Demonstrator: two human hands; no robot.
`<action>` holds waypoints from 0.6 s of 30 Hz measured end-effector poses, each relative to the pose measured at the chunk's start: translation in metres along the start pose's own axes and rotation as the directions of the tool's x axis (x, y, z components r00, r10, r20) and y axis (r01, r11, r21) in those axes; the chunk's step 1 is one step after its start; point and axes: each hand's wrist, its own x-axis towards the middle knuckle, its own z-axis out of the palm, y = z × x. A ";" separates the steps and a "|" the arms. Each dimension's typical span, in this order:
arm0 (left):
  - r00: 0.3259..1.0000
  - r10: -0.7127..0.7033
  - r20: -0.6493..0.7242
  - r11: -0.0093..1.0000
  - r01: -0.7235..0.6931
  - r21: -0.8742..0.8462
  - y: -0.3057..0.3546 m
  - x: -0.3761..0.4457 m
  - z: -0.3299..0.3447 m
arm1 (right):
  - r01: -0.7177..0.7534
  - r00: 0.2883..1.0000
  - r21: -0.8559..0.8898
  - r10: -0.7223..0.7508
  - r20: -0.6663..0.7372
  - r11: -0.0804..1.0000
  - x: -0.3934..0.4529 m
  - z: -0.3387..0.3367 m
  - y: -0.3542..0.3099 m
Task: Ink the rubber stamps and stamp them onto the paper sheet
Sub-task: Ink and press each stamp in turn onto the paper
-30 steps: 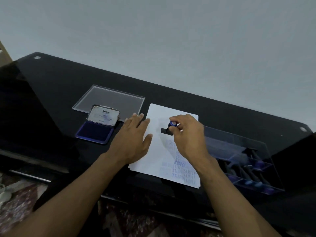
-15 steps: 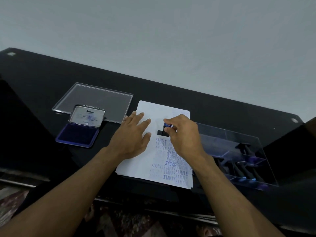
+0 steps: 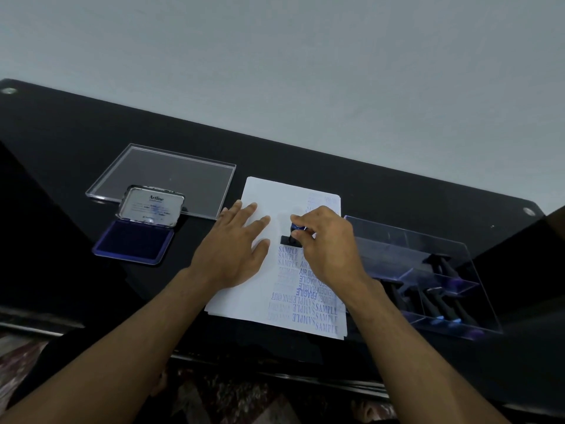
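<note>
A white paper sheet lies on the black table, its lower right covered in blue stamped words. My left hand rests flat on the sheet's left edge with fingers straight. My right hand grips a rubber stamp with a black base and blue-topped handle, pressed down on the middle of the sheet just above the printed rows. An open blue ink pad, its lid tilted up, sits to the left of the paper.
A clear plastic lid lies flat behind the ink pad. A clear compartment box to the right of the paper holds several more stamps. The table's front edge runs below the sheet.
The camera view has shifted, so the scene sits differently in frame. Both hands stay on the paper, and the right hand keeps the stamp pressed at about the same spot.
</note>
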 end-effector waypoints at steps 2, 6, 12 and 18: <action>1.000 0.000 -0.003 1.000 0.000 -0.001 0.000 0.000 0.000 | -0.007 1.000 0.011 0.007 0.000 1.000 0.000 0.001 0.001; 1.000 0.006 -0.007 1.000 -0.006 0.008 -0.001 0.000 0.002 | 0.007 1.000 0.000 -0.007 0.013 1.000 0.001 0.002 0.001; 1.000 -0.001 -0.008 1.000 0.001 0.016 -0.001 0.000 0.002 | 0.003 1.000 -0.028 -0.002 0.027 1.000 0.001 0.002 0.000; 1.000 0.002 0.000 1.000 -0.002 0.028 -0.002 0.001 0.002 | -0.006 0.999 -0.058 0.009 0.042 0.998 0.002 0.001 -0.002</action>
